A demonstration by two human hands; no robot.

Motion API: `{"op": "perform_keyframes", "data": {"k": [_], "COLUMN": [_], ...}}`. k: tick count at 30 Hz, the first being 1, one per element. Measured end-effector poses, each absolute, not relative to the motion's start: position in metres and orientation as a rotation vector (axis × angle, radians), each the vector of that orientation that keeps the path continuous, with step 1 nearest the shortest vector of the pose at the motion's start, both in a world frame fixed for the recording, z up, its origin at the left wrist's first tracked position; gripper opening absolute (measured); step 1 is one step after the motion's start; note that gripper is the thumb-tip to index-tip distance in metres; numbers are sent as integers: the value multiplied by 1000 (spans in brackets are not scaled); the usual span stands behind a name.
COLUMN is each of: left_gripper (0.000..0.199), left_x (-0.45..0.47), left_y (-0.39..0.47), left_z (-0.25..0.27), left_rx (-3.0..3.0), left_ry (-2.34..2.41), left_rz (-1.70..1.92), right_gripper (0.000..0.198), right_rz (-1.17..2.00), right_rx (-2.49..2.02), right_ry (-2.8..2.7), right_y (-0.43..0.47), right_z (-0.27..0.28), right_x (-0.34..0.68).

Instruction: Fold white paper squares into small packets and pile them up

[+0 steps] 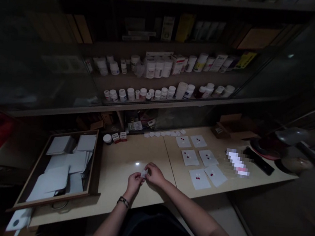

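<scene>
Above the pale tabletop (125, 176), my left hand (135, 181) and my right hand (154, 174) meet with a small folded white paper packet (143, 173) pinched between their fingers. Fingers of both hands are closed on it. To the right, several white paper squares (199, 183) lie flat in two columns, each bearing small red pills (198, 177) and paler ones. A row of small folded packets (161, 133) runs along the back of the table.
On the left sits a wooden drawer (96, 168) full of white papers. Behind it stand a white-lidded jar (107, 139) and small boxes (120, 137). An open carton (223, 130) and a black phone-like object (260, 163) lie at right. Shelves of medicine bottles (159, 69) rise behind.
</scene>
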State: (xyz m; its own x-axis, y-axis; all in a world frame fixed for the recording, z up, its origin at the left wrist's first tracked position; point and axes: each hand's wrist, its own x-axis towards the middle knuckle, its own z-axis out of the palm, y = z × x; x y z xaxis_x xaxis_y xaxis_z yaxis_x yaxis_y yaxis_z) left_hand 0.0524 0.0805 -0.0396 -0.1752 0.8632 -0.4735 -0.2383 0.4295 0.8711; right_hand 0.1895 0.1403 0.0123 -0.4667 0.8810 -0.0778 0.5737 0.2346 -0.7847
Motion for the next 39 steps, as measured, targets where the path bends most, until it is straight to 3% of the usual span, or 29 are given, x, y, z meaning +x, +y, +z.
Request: {"op": "perform_keyframes", "data": {"k": [11, 15, 39], "left_gripper": [22, 14, 17], "left_x": [50, 49, 44], "left_y": [79, 82, 85], "left_z": [-37, -36, -20], "left_rx": [781, 864, 1065], "left_ry": [1440, 1495, 1587], "left_rz": [1146, 1166, 1104], "right_gripper": [29, 16, 18], "right_rz": [975, 886, 894], "right_rx": [-1241, -1240, -1226], "right_ry": [-2427, -2565, -2552], "right_y": [141, 141, 141], "right_z": [26, 31, 28], "right_x": [182, 180, 183]}}
